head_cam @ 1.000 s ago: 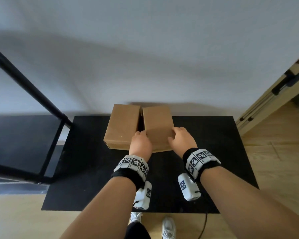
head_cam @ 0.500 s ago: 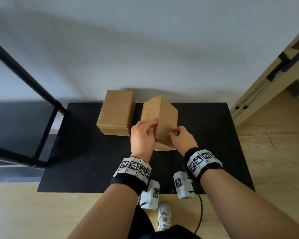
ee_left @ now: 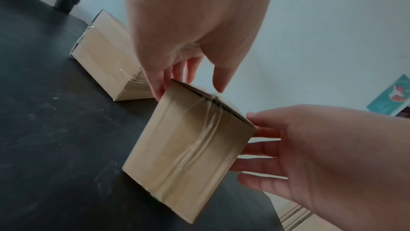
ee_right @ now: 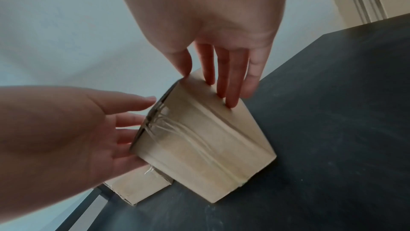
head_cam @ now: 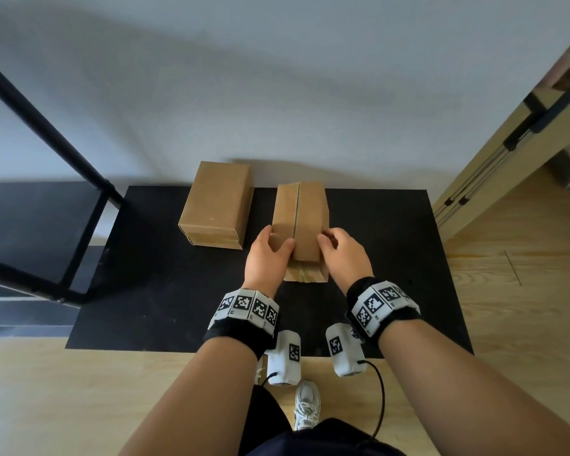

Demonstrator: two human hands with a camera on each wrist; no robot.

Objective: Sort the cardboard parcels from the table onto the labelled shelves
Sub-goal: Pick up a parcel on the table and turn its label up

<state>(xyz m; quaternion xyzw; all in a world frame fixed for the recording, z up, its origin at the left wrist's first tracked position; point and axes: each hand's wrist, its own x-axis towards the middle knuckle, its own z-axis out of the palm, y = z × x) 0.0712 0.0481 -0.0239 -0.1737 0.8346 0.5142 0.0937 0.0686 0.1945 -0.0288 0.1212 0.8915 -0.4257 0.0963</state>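
Two brown cardboard parcels lie on the black table (head_cam: 165,291). The right parcel (head_cam: 305,218) (ee_left: 188,147) (ee_right: 199,138) rests on the table near its middle, taped seam facing up. My left hand (head_cam: 277,240) (ee_left: 188,70) lies against its left side with straight fingers, thumb over the top edge. My right hand (head_cam: 329,245) (ee_right: 221,70) presses straight fingers along its right side, thumb at the top corner. The other parcel (head_cam: 216,205) (ee_left: 106,56) (ee_right: 137,189) lies flat to the left, untouched, with a gap between the two.
A black metal shelf frame (head_cam: 79,166) stands at the table's left. A light wooden frame (head_cam: 507,143) leans at the right. The white wall is just behind the parcels. Wooden floor and my shoes (head_cam: 306,403) are below the table's near edge.
The right parcel has been tipped away from its neighbour and turned onto another face, seam now on top. Both hands shifted from its near end to its two sides.
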